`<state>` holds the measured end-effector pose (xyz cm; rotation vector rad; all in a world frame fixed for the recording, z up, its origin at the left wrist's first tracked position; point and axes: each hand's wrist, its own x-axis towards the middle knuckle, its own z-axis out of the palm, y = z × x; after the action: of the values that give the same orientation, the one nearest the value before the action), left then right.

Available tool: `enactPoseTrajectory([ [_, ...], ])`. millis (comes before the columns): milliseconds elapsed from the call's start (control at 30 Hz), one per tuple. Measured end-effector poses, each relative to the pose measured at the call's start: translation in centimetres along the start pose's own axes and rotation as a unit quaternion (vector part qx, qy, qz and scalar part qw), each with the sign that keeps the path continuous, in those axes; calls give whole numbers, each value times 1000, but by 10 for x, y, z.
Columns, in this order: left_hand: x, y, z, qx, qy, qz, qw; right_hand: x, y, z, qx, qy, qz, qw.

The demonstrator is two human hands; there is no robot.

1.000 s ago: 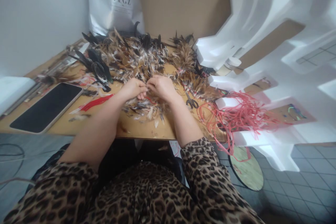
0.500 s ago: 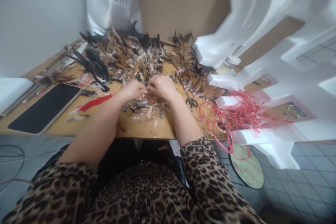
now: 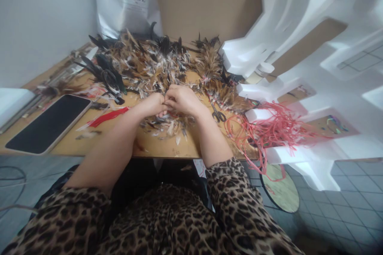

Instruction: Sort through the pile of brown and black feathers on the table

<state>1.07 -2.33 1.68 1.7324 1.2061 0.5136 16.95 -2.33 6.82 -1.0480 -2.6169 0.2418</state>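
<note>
My left hand and my right hand meet at the near side of a large heap of brown and black feathers. Both are closed, fingertips pressed together and touching each other. Whatever they pinch is too small or too covered to make out. Beneath them lies a loose scatter of small feathers on the wooden table. A bundle of red strips rests to the left of my left forearm. Black-handled scissors lie right of my right wrist.
A phone lies at the table's left. On the right, tangled red string hangs over white foam pieces and the table edge. Behind the feathers stands a silver-white bag. A round, dark-rimmed object is below the table.
My hands have drawn closer, with the right fingers now overlapping the left fingertips. A bit of red near the fingers is now covered. The view has shifted slightly.
</note>
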Motion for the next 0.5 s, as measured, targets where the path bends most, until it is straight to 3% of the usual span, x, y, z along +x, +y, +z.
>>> enactPoseTrajectory([
  [67, -1, 2, 1, -35, -4, 27, 999, 2, 11, 4, 103, 23, 10, 994],
  [133, -3, 6, 2, -70, -5, 57, 996, 2, 23, 7, 238, 26, 35, 970],
  [267, -8, 14, 4, -127, 13, 92, 988, 2, 42, 15, 461, 20, 106, 881],
  [400, -6, 15, 2, -215, 86, 93, 968, 6, 46, 27, 542, 55, 151, 825],
  [500, -1, 9, -1, -282, 159, 92, 942, 10, 44, 33, 531, 91, 155, 828],
])
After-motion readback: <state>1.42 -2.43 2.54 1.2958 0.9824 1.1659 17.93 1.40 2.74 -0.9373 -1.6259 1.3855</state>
